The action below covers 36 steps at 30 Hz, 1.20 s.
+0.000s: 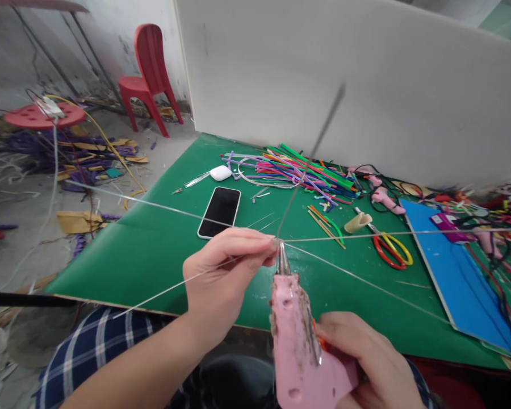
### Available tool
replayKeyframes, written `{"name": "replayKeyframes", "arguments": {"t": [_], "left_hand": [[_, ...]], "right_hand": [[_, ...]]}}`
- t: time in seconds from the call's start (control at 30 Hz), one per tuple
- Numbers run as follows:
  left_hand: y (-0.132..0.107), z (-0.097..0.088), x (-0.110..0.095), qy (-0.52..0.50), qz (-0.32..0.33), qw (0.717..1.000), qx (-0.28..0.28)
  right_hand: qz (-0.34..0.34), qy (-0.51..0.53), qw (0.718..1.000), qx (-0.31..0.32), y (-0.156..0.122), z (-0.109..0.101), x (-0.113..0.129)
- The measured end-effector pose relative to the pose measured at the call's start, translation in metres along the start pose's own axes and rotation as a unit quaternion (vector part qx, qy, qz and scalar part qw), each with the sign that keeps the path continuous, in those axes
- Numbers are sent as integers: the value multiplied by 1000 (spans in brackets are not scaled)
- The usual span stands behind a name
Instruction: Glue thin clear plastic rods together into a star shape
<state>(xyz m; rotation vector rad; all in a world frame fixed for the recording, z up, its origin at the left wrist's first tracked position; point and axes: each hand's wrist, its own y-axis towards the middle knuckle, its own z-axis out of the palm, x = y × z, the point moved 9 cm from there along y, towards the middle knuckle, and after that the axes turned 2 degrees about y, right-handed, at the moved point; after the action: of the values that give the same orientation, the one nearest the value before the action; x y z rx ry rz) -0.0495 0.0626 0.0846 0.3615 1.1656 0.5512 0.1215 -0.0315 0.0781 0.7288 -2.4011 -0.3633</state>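
Note:
My left hand point(219, 278) pinches the meeting point of several thin, pale rods point(349, 236) between thumb and fingertips. The rods fan out from there to both sides, and one dark, blurred rod point(319, 136) points up and away. In my right hand point(366, 352) is a pink hot glue gun point(292, 335), gripped by its handle with a finger near the orange trigger point(321, 341). Its metal nozzle point(283, 258) points away from me and sits right at the rods' junction, by my left fingertips. Dried glue coats the gun's body. Whether fresh glue is there cannot be made out.
On the green table point(153, 255) lie a phone point(220, 211), a white case point(220, 172), colourful pipe cleaners point(298, 170), scissors point(392, 250) and a blue board point(447, 272). More pink glue guns point(385, 199) with cords lie at right. A white partition point(344, 74) stands behind.

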Motion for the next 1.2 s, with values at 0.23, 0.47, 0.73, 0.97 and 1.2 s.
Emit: {"name": "replayKeyframes", "arguments": {"t": [0.23,0.47,0.73,0.97,1.2], "left_hand": [[0,0,0,7,-4,1000,4],[0,0,-1,19,4,1000,8],[0,0,0,6,-8,1000,1],[-2,-1,17,-39,-102,994,-14],[-8,-4,52,-80,-302,948,-61]], "right_hand": [[13,5,1000,11,0,2,-1],[-11,15,1000,19,1,2,-1],[-5,15,1000,2,6,0,1],[-14,1,999,41,4,-2,-3],[30,25,999,33,-17,-15,-37]]}}
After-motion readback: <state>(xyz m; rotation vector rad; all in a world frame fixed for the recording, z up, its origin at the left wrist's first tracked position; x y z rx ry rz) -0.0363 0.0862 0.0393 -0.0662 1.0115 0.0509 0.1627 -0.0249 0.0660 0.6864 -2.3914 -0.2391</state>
